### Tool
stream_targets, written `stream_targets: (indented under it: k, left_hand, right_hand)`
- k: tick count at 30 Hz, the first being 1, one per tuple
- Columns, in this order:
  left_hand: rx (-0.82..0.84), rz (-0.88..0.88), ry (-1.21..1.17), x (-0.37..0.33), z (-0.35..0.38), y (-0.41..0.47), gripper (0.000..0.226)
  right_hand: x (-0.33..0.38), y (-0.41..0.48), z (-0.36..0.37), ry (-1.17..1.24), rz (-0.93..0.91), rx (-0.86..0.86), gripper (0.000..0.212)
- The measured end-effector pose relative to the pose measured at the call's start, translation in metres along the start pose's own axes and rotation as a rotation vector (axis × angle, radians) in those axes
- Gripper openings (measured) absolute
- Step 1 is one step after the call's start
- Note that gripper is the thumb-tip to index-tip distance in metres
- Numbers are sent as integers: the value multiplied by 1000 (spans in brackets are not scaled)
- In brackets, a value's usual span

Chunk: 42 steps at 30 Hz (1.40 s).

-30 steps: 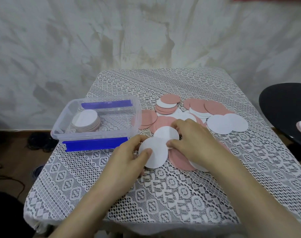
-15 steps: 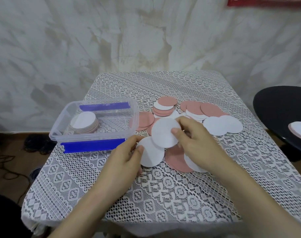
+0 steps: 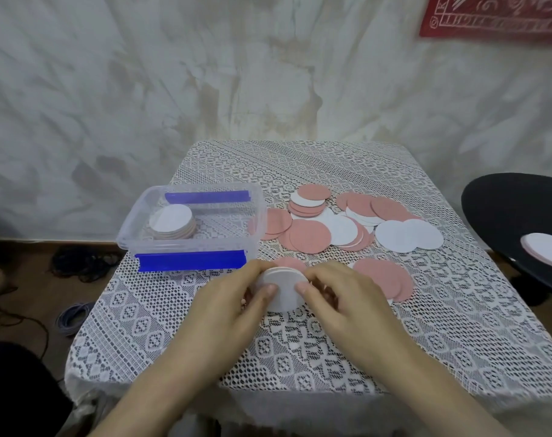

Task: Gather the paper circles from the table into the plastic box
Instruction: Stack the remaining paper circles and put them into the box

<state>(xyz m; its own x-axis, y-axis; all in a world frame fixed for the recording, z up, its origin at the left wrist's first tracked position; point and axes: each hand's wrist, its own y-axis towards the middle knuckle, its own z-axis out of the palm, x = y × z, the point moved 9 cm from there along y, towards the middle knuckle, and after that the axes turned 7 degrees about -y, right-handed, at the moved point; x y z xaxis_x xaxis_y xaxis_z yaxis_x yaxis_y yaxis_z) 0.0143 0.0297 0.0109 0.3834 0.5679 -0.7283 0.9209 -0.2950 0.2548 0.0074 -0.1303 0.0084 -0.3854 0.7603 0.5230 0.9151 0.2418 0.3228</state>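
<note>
Right hand (image 3: pixel 340 299) now down beside left hand (image 3: pixel 233 299), round one white-topped stack (image 3: pixel 284 290)

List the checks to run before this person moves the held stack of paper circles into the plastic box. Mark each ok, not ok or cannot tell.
1. Grip: left hand and right hand both hold the held stack: ok.
2. Stack squared up: fingers hide its sides: cannot tell.
3. Plastic box open on top, no lid on it: ok.
4. Room in the box beside the stack inside: ok.
5. Table cleared of loose circles: not ok, many lie beyond the hands.
</note>
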Motion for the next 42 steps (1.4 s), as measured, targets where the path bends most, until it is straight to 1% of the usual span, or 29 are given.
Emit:
stream_targets:
  k: [1, 3, 5, 7, 11, 13, 16, 18, 20, 22, 25, 27, 28, 30, 32, 36, 38, 40, 42]
  left_hand:
    - [1, 9, 50, 1, 0, 0, 18]
    - [31, 22, 95, 1, 4, 0, 20]
    - [65, 15, 64, 1, 9, -2, 18]
    - [62, 25, 47, -1, 10, -3, 18]
    - [18, 54, 36, -6, 6, -2, 19]
    - [23, 60, 49, -6, 8, -1, 18]
    - [48, 79, 113, -5, 13, -2, 9]
    - [27, 83, 118, -6, 10, -2, 4]
    - [-3, 99, 128, -8, 5, -2, 5]
    - [19, 91, 155, -5, 7, -1, 3]
    - [71, 30, 118, 7, 15, 1, 15]
    - [79, 9, 101, 11, 13, 1, 22]
    - [80, 5, 95, 11, 11, 1, 23]
    - [73, 5, 80, 12, 5, 1, 16]
    - [38, -10, 37, 15, -7, 2, 11]
    - [-49, -62, -53, 22, -36, 8, 7]
    - [-76, -92, -79, 28, -49, 10, 6]
    - [-116, -110, -97, 35, -63, 13, 8]
    - [-179, -152, -147, 46, -80, 16, 12]
  right_hand:
    - [2, -1, -2, -39, -7, 1, 13]
    - [2, -2, 0, -14, 13, 30, 6]
    - [2, -4, 6, 7, 16, 77, 11]
    - [5, -6, 9, -13, -6, 92, 14]
    - [10, -6, 5, 1, -23, 52, 16]
    - [11, -5, 7, -41, -43, 66, 13]
    - [14, -6, 15, -167, -91, 141, 6]
    - [17, -4, 11, -173, -104, 113, 3]
    - [18, -3, 5, -117, -92, 78, 7]
    - [18, -1, 9, -126, -91, 93, 10]
    - [16, 0, 21, -180, -84, 167, 17]
    - [17, 2, 23, -182, -77, 171, 16]
    - [18, 3, 23, -169, -76, 163, 13]
    - [22, 6, 22, -123, -58, 149, 4]
    - [26, 11, 20, -80, -37, 132, 12]
    - [37, 33, 17, -33, -6, 82, 17]
    - [43, 45, 19, 44, 21, 84, 16]
    - [48, 57, 23, 151, 59, 110, 11]
    - [55, 71, 26, 225, 77, 123, 13]
